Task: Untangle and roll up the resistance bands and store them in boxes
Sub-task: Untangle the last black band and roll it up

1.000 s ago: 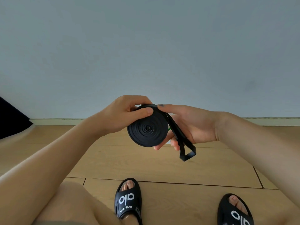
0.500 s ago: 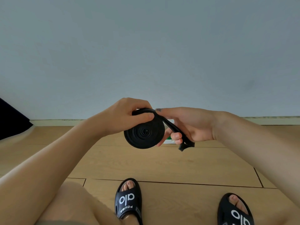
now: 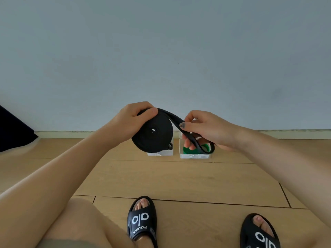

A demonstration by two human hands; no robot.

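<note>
A black resistance band (image 3: pixel 154 133) is wound into a tight flat coil, held up in front of me above the floor. My left hand (image 3: pixel 132 120) grips the coil at its top edge, thumb across the front. The band's loose tail (image 3: pixel 194 140) runs off the top of the coil, down to the right. My right hand (image 3: pixel 204 129) pinches that tail between thumb and fingers. Behind the hands, two white boxes stand on the floor by the wall: the left box (image 3: pixel 162 152) is mostly hidden by the coil, and the right box (image 3: pixel 194 155) holds a rolled green band (image 3: pixel 188 150).
Light wooden floor (image 3: pixel 179 178) stretches between me and the pale wall. My feet in black slides (image 3: pixel 141 221) are at the bottom, a second slide (image 3: pixel 259 231) at the right. A dark object (image 3: pixel 12 133) juts in at the left edge.
My hands have spread apart: the right hand slid out along the tail, pulling it taut to the right. The coil turned slightly, and both boxes now show behind it.
</note>
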